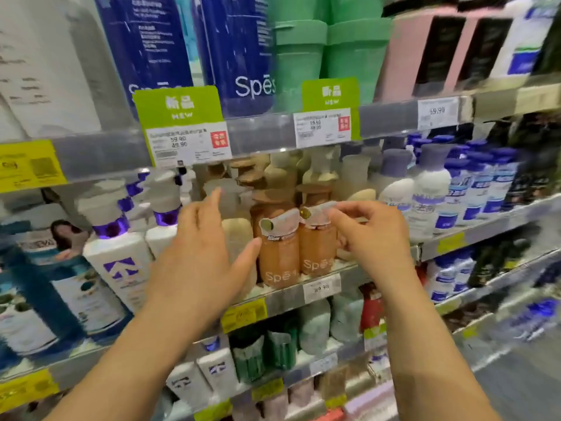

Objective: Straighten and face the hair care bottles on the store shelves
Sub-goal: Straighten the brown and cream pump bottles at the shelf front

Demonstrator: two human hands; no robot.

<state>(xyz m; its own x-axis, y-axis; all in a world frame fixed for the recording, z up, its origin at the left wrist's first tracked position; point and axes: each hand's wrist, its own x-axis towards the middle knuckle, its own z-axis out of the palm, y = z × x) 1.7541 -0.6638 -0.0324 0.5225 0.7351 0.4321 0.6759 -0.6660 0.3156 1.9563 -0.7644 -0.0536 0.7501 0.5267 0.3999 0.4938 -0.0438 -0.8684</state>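
- The left hand (197, 253) is spread with straight fingers, its thumb touching the left of two amber translucent plastic pump bottles (277, 253) at the middle shelf's front edge (288, 294).
- The right hand (372, 235) pinches the paper tag round the neck of the right amber pump bottle (317, 244).
- I'd brace the left one, then twist the right until its white lettering faces squarely out.
- Further back, paler matching bottles (358, 177) crowd close, so turn gently.
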